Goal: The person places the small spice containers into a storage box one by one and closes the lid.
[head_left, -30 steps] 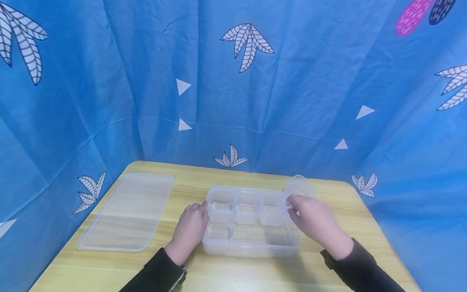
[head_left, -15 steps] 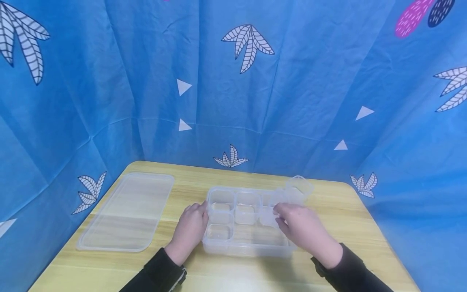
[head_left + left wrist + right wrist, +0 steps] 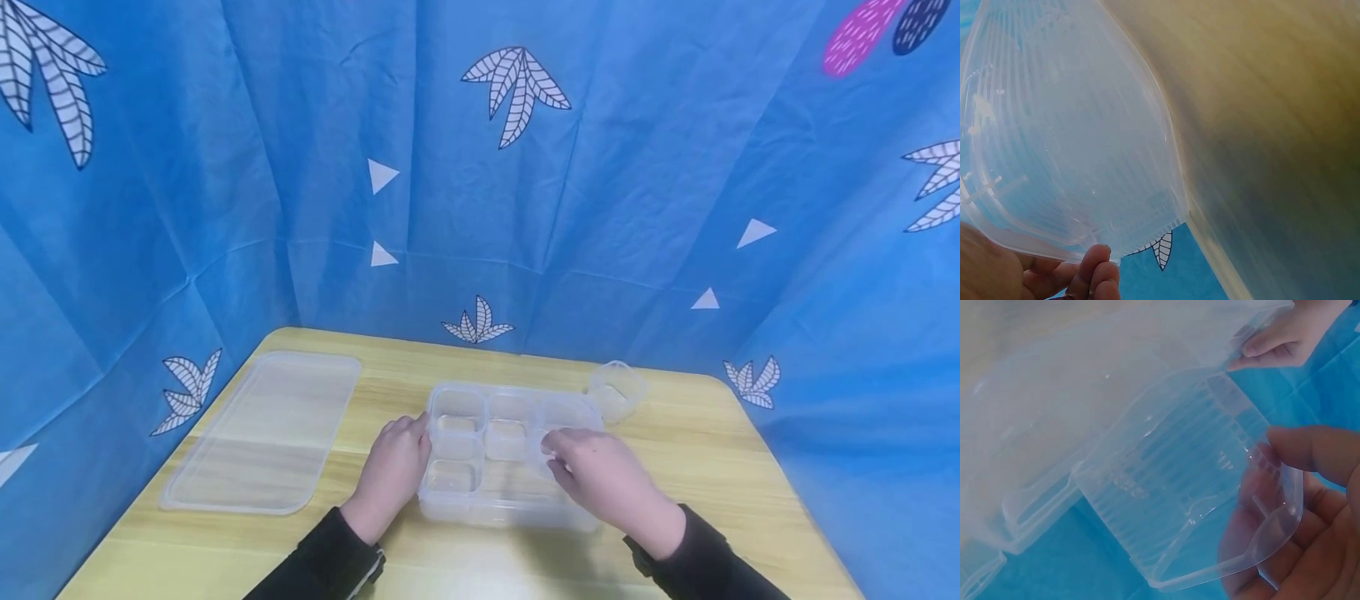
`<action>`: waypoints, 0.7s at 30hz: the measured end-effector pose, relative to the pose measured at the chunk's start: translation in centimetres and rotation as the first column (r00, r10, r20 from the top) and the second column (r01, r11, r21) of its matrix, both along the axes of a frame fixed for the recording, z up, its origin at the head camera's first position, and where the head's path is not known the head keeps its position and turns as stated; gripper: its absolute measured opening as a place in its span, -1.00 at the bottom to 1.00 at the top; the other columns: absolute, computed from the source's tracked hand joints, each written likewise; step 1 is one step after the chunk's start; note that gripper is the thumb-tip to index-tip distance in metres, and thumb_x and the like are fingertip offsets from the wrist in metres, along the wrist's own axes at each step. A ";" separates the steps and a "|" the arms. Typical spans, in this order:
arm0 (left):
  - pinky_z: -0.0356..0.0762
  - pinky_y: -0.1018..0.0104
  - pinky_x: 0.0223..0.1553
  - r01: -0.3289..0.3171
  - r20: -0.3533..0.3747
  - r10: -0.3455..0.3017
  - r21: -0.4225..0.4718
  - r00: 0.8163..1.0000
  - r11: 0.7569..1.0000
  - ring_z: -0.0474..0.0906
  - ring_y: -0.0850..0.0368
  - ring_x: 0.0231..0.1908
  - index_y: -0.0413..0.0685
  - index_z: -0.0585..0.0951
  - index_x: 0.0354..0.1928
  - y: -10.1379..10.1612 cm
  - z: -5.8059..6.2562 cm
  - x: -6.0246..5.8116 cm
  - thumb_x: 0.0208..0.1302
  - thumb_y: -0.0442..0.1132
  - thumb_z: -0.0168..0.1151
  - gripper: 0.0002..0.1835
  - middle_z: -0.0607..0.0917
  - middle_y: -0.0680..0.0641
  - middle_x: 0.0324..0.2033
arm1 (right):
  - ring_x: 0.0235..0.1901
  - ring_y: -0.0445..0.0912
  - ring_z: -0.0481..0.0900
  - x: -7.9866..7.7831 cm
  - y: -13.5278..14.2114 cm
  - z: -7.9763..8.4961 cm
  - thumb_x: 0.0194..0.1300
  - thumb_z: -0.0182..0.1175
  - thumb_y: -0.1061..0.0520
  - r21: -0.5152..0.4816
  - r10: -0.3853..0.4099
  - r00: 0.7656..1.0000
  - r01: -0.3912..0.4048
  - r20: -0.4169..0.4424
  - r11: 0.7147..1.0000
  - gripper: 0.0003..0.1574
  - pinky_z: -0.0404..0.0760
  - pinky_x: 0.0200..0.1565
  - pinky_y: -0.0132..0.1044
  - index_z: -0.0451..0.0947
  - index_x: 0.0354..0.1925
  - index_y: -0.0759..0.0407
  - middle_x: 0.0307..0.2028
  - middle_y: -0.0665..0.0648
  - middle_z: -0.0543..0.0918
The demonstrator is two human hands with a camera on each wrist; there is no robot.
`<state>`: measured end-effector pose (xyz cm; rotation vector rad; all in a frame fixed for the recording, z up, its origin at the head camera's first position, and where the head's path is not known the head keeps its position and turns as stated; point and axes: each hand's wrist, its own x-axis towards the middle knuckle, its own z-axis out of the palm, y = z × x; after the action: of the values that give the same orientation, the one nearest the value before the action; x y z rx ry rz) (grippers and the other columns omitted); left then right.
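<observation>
A large clear plastic storage box (image 3: 517, 512) sits on the table with several small clear square boxes (image 3: 452, 477) inside it, along its back and left. My left hand (image 3: 392, 465) grips the big box's left rim; its curled fingers (image 3: 1099, 269) show in the left wrist view. My right hand (image 3: 607, 479) pinches the rim of a small clear box (image 3: 1172, 475) between thumb and fingers, above the right part of the big box. In the head view this hand partly hides the held box.
A flat clear lid (image 3: 262, 433) lies at the left of the wooden table (image 3: 390, 367). Another small clear container (image 3: 618, 387) stands just behind the big box's right back corner. A blue patterned curtain (image 3: 637, 167) hangs behind and at both sides.
My right hand has moved left and slightly toward me with the small box, from the big box's right end to over its right part. My left hand keeps its place.
</observation>
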<state>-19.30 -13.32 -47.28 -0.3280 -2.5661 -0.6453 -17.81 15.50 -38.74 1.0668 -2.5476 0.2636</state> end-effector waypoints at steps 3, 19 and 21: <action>0.58 0.20 -0.32 -0.005 0.011 0.005 0.001 1.000 1.000 0.53 0.01 -0.39 -0.49 0.61 0.07 0.0 0.0 -0.1 0.33 -0.40 0.19 -0.67 0.65 -0.16 -0.39 | -0.45 -0.23 0.54 -0.2 -0.3 -0.2 0.08 0.40 0.32 0.004 0.026 1.000 -0.026 0.002 1.000 -0.75 0.61 -0.36 -0.30 0.61 -0.28 0.06 -0.42 -0.11 0.62; 0.59 0.17 -0.30 -0.004 0.009 0.004 0.000 1.000 1.000 0.54 0.01 -0.39 -0.50 0.61 0.07 0.0 0.0 -0.1 0.32 -0.41 0.19 -0.67 0.66 -0.17 -0.39 | -0.50 -0.21 0.54 -0.3 -1.6 -1.3 0.05 0.40 0.32 0.034 0.107 0.990 -0.105 -0.087 0.994 -0.75 0.60 -0.39 -0.30 0.60 -0.30 0.06 -0.46 -0.11 0.59; 0.58 0.18 -0.32 -0.002 -0.001 0.002 -0.001 1.000 1.000 0.53 0.01 -0.41 -0.50 0.61 0.06 0.0 0.1 -0.1 0.31 -0.42 0.19 -0.67 0.65 -0.16 -0.41 | -0.50 -0.21 0.54 -0.2 -1.7 -1.2 0.06 0.39 0.32 0.039 0.114 0.990 -0.111 -0.088 0.993 -0.75 0.59 -0.39 -0.31 0.59 -0.30 0.06 -0.46 -0.11 0.58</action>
<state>-19.44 -13.29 -47.21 -0.3255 -2.5657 -0.6427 -17.99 13.77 -39.96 1.2092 -2.4238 0.1979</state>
